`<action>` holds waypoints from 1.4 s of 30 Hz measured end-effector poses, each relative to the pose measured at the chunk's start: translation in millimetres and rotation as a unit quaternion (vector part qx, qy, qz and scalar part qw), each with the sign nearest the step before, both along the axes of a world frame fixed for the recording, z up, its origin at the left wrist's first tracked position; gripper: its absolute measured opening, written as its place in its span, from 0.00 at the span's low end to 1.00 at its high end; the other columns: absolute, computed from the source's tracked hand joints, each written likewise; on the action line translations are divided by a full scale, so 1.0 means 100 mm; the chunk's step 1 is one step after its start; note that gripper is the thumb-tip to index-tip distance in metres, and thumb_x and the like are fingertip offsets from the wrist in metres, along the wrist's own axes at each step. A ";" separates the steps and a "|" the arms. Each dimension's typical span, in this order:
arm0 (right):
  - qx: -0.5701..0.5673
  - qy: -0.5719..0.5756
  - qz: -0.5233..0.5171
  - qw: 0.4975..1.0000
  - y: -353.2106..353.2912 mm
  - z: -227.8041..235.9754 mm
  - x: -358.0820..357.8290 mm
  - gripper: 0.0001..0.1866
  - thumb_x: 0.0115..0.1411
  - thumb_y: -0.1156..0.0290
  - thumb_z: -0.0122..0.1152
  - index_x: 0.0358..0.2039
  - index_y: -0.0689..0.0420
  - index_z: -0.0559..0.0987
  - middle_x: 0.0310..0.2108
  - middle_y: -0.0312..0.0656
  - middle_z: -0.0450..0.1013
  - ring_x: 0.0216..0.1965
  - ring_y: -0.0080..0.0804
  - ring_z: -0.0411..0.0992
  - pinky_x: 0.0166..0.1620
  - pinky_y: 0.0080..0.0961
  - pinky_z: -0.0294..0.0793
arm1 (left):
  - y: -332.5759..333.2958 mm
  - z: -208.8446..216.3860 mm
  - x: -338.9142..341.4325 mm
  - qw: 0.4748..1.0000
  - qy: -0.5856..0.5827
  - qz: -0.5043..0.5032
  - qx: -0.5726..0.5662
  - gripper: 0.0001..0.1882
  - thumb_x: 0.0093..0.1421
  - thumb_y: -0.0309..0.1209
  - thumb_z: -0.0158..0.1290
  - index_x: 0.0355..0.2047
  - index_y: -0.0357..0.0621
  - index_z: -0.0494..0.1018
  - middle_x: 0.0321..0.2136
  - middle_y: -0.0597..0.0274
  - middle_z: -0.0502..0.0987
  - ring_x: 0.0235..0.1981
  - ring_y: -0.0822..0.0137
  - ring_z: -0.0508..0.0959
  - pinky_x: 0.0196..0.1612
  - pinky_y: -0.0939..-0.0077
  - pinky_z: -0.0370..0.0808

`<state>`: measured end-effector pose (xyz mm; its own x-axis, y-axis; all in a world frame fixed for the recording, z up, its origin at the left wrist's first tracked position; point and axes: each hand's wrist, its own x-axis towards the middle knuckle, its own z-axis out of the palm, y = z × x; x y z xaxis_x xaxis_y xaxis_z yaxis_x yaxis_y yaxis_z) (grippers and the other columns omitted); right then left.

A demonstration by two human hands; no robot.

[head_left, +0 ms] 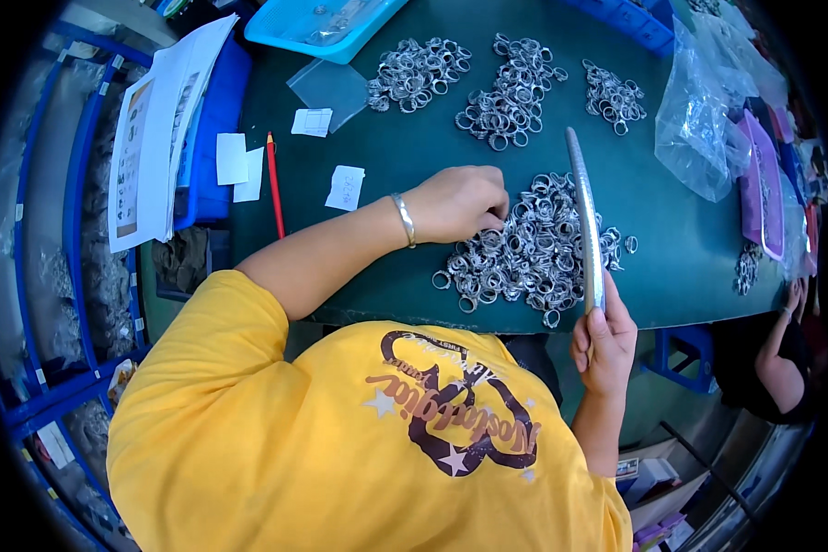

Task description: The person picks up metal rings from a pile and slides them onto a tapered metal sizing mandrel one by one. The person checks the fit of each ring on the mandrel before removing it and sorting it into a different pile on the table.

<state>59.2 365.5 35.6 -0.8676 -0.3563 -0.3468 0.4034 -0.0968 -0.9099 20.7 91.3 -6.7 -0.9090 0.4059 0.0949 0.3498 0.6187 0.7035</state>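
A large heap of silver metal rings (524, 258) lies on the dark green table (386, 166) in front of me. My left hand (455, 204), with a silver bangle on its wrist, rests on the heap's left edge. Its fingers are curled down among the rings, and the fingertips are hidden. My right hand (603, 340) sits at the table's near edge, gripping the base of a long tapered metal rod (584, 212). The rod stands up over the right side of the heap.
Three more ring heaps (511, 92) lie further back. A light blue tray (317, 23), a red pencil (274, 184), paper slips (345, 187) and stacked papers (156, 129) are to the left. Clear plastic bags (699, 120) are to the right. Another person's arm (777, 354) is at the far right.
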 end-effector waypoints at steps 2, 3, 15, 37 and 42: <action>-0.013 0.002 0.025 1.000 -0.01 0.02 0.00 0.25 0.60 0.73 0.48 0.58 0.63 0.57 0.15 0.34 0.61 0.11 0.13 0.55 0.12 0.09 0.54 | -0.05 0.02 0.03 1.000 -0.019 0.001 0.012 0.07 0.45 0.27 0.59 0.23 0.40 0.72 0.26 0.59 0.70 0.29 0.60 0.73 0.32 0.71 0.70; -0.019 -0.004 0.030 0.999 -0.01 0.00 0.00 0.26 0.60 0.73 0.48 0.58 0.62 0.58 0.16 0.33 0.62 0.11 0.13 0.56 0.12 0.09 0.55 | -0.09 0.03 0.04 1.000 -0.005 0.012 0.022 0.06 0.47 0.25 0.59 0.22 0.39 0.71 0.26 0.61 0.72 0.28 0.64 0.74 0.31 0.75 0.72; 0.120 0.127 0.193 0.966 0.06 -0.03 0.06 0.25 0.55 0.73 0.55 0.54 0.63 0.64 0.20 0.30 0.68 0.15 0.10 0.58 0.19 0.09 0.56 | -0.31 0.02 0.19 0.626 -0.350 0.206 0.666 0.11 0.58 0.22 0.47 0.42 0.37 0.70 0.33 0.57 0.74 0.32 0.70 0.76 0.36 0.81 0.75; 0.131 0.206 0.266 0.932 -0.09 0.10 -0.01 0.26 0.53 0.75 0.56 0.53 0.64 0.65 0.32 0.49 0.73 0.32 0.27 0.73 0.37 0.18 0.68 | -0.02 0.15 0.39 0.759 -0.354 0.060 0.544 0.16 0.45 0.19 0.59 0.37 0.33 0.73 0.30 0.57 0.74 0.28 0.72 0.75 0.31 0.83 0.74; 0.138 0.233 0.277 0.922 -0.10 0.10 -0.03 0.26 0.53 0.75 0.56 0.53 0.64 0.65 0.32 0.48 0.73 0.32 0.27 0.73 0.37 0.19 0.68 | -0.01 0.11 0.40 0.767 -0.337 0.061 0.543 0.16 0.43 0.21 0.62 0.35 0.35 0.74 0.31 0.59 0.72 0.31 0.70 0.75 0.34 0.84 0.73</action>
